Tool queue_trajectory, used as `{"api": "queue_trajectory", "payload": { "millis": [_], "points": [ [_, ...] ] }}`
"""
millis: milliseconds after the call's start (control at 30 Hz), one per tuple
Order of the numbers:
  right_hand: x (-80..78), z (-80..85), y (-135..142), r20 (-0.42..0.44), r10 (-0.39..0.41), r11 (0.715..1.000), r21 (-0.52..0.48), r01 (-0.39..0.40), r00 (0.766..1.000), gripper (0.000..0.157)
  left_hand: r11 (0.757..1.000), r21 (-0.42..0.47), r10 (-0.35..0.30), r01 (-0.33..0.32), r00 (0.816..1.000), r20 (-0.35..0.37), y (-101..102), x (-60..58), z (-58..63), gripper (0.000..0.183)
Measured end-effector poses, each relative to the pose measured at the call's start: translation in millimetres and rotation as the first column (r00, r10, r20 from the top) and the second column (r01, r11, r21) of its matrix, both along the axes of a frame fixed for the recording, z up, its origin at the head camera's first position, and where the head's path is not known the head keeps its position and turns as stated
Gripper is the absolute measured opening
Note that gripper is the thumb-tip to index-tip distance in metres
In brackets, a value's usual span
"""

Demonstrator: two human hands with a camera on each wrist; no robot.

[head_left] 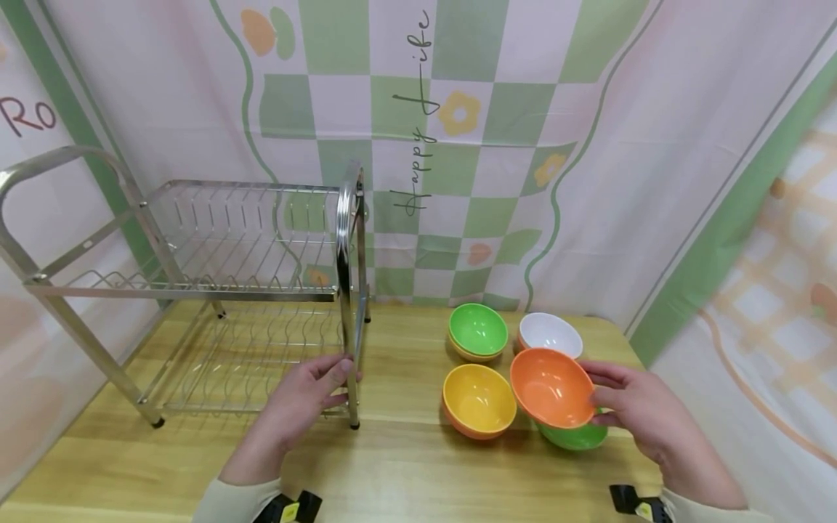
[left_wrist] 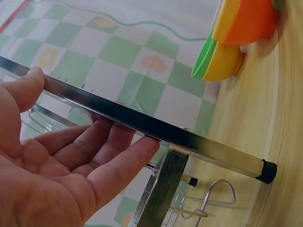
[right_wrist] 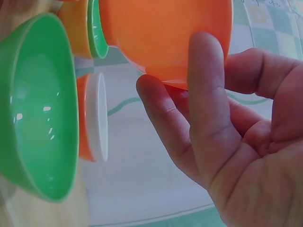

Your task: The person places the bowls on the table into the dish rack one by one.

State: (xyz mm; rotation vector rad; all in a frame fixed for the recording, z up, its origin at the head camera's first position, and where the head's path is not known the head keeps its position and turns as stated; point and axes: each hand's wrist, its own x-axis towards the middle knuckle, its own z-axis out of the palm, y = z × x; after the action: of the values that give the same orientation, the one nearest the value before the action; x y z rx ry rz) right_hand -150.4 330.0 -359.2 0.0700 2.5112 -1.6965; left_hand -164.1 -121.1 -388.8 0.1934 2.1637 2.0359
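Observation:
My right hand [head_left: 644, 407] pinches an orange bowl [head_left: 552, 388] by its right side. The bowl is tilted toward the head camera, above a green bowl [head_left: 575, 436]. In the right wrist view, fingers lie along the outside of the orange bowl [right_wrist: 165, 38], with the green bowl [right_wrist: 45, 109] apart from it on the left. My left hand [head_left: 310, 399] holds the front right leg of a two-tier metal dish rack [head_left: 346, 290]. Seen from the left wrist, the thumb is on one side of the leg [left_wrist: 113, 106] and the other fingers are on its opposite side.
A yellow bowl [head_left: 479, 399] sits in an orange one, left of the held bowl. Behind are a green bowl [head_left: 478, 329] stacked in a yellow one and a white bowl [head_left: 551, 334] over an orange one. A patterned curtain [head_left: 405, 145] hangs behind the wooden table [head_left: 405, 472].

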Motion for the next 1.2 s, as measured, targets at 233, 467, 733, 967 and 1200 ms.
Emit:
{"api": "queue_trajectory", "payload": {
  "millis": [233, 467, 733, 967, 1200],
  "points": [
    [-1.0, 4.7, -9.3, -0.003, 0.017, 1.0, -0.01, -0.017, 1.0, 0.061, 1.0, -0.01, 0.01, -0.01, 1.0, -0.008, 3.1, 1.2, 0.5, 0.044],
    [-3.0, 6.9, -17.5, -0.009, 0.013, 1.0, 0.002, -0.013, 1.0, 0.059, 0.999, -0.053, -0.01, 0.009, 1.0, -0.019, 7.0, -1.0, -0.2, 0.038],
    [-4.0, 9.2, -28.8, -0.032, 0.014, 1.0, -0.019, -0.015, 0.999, 0.058, 0.996, -0.088, 0.001, -0.001, 1.0, -0.004, 8.3, 2.1, 2.1, 0.049],
    [-0.4, 12.2, -43.1, -0.023, 0.03, 0.999, -0.035, -0.031, 0.999, 0.057, 0.958, -0.275, 0.063, -0.083, 0.995, -0.08, 11.8, 20.4, 10.3, 0.062],
    [2.5, 15.8, -60.2, -0.004, 0.043, 0.997, -0.06, -0.044, 0.999, 0.058, 0.904, -0.426, 0.013, -0.046, 0.997, -0.08, 12.6, 46.4, 28.2, 0.045]
  ]
}}
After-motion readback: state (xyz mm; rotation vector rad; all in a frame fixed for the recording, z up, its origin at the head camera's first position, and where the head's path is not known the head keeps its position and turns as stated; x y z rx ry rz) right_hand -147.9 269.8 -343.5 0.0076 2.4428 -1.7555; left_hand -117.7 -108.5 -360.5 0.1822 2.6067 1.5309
